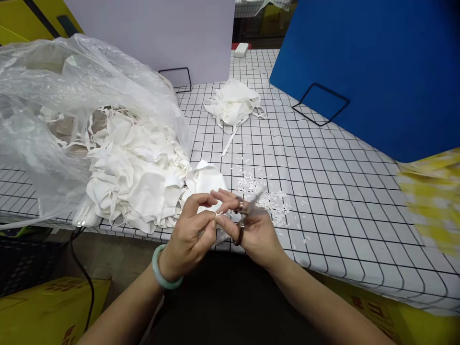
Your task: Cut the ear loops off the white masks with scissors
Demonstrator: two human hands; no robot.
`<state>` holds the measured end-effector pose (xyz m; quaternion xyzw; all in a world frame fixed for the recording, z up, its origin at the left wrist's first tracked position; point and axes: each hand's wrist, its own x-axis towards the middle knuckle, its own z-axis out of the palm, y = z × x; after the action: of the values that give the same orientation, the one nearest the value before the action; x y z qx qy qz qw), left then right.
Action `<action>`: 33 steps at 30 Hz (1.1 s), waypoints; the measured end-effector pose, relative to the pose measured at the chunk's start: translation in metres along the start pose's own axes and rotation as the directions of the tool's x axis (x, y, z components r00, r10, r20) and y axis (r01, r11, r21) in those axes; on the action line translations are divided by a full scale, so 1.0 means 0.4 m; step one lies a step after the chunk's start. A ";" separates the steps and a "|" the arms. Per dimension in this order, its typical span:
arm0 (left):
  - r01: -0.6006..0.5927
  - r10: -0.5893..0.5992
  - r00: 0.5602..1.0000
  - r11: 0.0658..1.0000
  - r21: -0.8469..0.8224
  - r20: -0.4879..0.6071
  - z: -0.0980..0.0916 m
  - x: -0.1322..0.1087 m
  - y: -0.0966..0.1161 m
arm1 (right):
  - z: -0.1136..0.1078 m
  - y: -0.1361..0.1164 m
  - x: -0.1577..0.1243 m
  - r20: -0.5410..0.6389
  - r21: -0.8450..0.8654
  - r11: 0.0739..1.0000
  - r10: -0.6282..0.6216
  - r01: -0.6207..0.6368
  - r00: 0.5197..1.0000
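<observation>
My left hand (191, 237), with a green bangle at its wrist, pinches a thin white strap between thumb and fingers. This strap appears to belong to a white fabric garment (205, 179) lying just beyond the hands. My right hand (259, 235) meets the left at the fingertips and also pinches at the strap. Hooked on its fingers is a pair of small scissors (240, 222), the blurred blades pointing away to the upper right. Small white snippets (268, 200) lie scattered beyond the right hand. The exact spot being pinched is partly hidden by the fingers.
A large heap of white strappy garments (132, 177) spills from a clear plastic bag (118, 67) at left. A smaller pile (234, 103) lies farther back. Blue (373, 72) and pale lilac boards (161, 33) stand behind. Yellow checked cloth (434, 201) is at right.
</observation>
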<state>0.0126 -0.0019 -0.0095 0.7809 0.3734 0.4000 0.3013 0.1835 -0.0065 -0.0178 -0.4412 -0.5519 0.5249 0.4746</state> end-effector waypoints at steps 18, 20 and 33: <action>0.079 -0.099 0.994 0.933 -0.350 -0.039 0.002 -0.016 0.002 | -0.089 0.001 -0.044 0.141 -0.593 0.742 -0.287 0.313 0.948; 0.109 -0.126 0.992 0.929 -0.353 -0.025 0.004 -0.013 0.001 | -0.093 -0.007 -0.040 0.114 -0.545 0.801 -0.224 0.249 0.968; 0.190 -0.114 0.963 0.928 -0.320 0.243 0.077 0.064 0.012 | -0.098 0.008 -0.024 -0.063 -0.281 0.956 -0.106 0.084 0.992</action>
<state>0.0505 0.0114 -0.0109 0.7249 0.3225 0.3450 0.5015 0.2238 -0.0095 -0.0215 -0.4965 -0.6217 0.4014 0.4537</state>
